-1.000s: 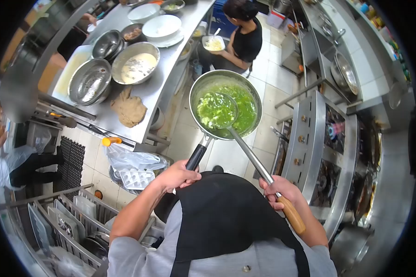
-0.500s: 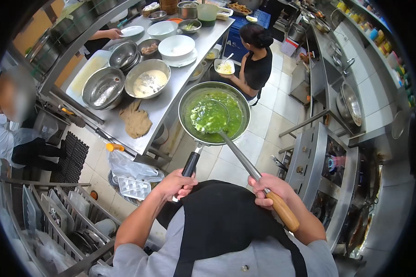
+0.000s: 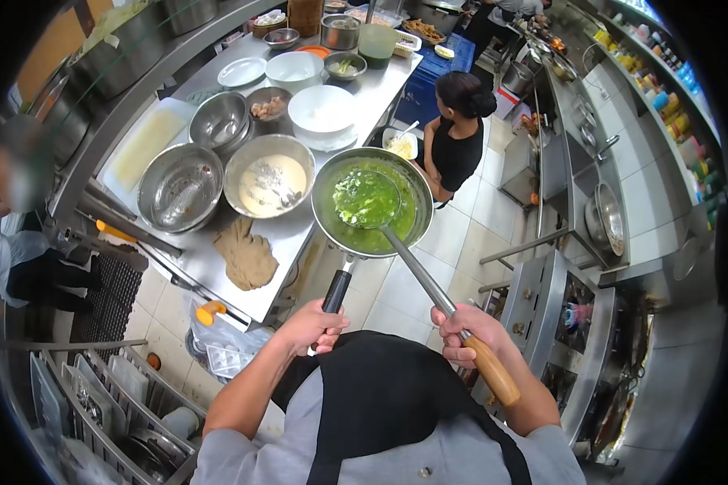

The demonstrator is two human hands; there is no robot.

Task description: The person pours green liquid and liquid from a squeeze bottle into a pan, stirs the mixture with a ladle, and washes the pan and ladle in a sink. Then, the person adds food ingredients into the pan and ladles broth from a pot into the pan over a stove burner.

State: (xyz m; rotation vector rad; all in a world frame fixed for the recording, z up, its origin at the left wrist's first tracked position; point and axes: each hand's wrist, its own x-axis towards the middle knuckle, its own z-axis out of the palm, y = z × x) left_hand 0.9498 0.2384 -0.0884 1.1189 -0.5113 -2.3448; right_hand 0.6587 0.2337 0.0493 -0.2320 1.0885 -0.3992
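My left hand (image 3: 314,326) grips the black handle of a metal pan (image 3: 423,202), which is held in the air beside the steel table. Green liquid with pale bits (image 3: 400,217) lies in the pan. Wrapped round the wooden-ended handle of a long ladle (image 3: 429,283) is my right hand (image 3: 471,333). The ladle's bowl rests in the green liquid and holds green liquid with pale lumps. Nearest to the pan on the table are a bowl of creamy white mixture (image 3: 268,178) and a brown cloth (image 3: 247,255).
The steel table (image 3: 194,279) at left bears several bowls and plates. A seated person (image 3: 456,153) holding a white bowl (image 3: 399,144) is just beyond the pan. The stove (image 3: 534,299), with a lit burner, stands right. Another person (image 3: 16,250) stands far left, near a dish rack (image 3: 113,404).
The view has shifted, showing more of the table. The pan and ladle are now closer to the table's edge and the creamy bowl. Both hands keep their grips.
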